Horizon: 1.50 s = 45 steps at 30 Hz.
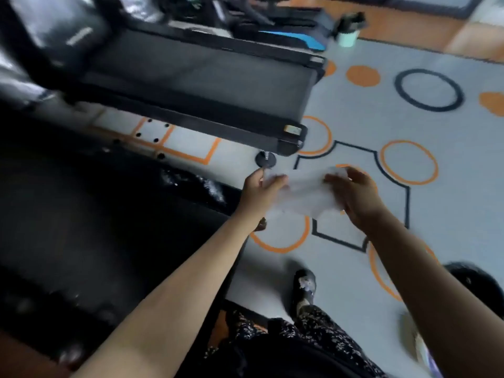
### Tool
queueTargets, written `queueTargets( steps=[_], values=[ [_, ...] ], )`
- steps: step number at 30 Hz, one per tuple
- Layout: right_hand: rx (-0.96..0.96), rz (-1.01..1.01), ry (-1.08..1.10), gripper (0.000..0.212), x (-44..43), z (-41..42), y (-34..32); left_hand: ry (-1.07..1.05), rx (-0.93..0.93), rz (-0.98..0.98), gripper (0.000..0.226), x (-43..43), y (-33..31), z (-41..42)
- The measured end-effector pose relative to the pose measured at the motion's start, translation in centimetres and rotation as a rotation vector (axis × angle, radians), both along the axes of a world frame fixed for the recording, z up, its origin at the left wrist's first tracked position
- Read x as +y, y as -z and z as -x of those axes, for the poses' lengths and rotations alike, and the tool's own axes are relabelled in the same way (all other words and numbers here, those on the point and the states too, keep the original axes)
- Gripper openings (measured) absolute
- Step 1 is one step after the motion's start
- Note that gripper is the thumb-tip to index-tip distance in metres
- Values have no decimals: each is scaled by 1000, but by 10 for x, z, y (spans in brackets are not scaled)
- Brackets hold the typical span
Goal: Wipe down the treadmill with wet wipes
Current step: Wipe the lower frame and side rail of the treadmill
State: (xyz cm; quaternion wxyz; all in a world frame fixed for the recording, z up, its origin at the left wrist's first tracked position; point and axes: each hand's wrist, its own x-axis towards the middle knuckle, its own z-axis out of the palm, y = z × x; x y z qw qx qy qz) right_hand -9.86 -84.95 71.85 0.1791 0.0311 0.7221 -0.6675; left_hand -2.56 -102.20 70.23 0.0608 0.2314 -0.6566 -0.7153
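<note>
Both hands hold one wet wipe (301, 193) stretched between them above the floor. The left hand (259, 190) pinches its left edge, and the right hand (354, 199) has its fingers curled over the right edge. Blur smears the sheet, so its folds are hard to make out. It hangs in the air and touches neither machine. Close by on the left lies the dark deck of the near treadmill (95, 214). Farther off a second treadmill (196, 77) stretches across, its round foot (265, 160) resting on the grey floor mat (450, 214) patterned with orange and black rings. A white pot (347, 38) holding a plant stands at the far right. Nearest of all, a dark shoe (304, 289) is planted on the mat.
</note>
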Motion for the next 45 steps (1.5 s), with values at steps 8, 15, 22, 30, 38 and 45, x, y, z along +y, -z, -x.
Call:
queueTargets(
  steps=[8,15,22,30,38,45],
  values=[
    [90,-35,-396,18,-66,146,-30,-347,-3,23,16,-40,-26,80],
    [168,-51,-633,25,-190,207,-42,-632,-31,126,18,-116,-43,111],
    [306,-87,-693,25,-314,265,-70,-779,54,179,18,-227,-57,162],
    [331,-110,-759,18,-404,314,-87,-815,69,209,15,-310,-62,207],
    [412,-90,-915,12,-476,343,-112,-932,116,288,26,-370,-83,235],
    [440,149,-1130,20,-553,361,-174,-1145,254,461,33,-421,-159,258]
  ],
)
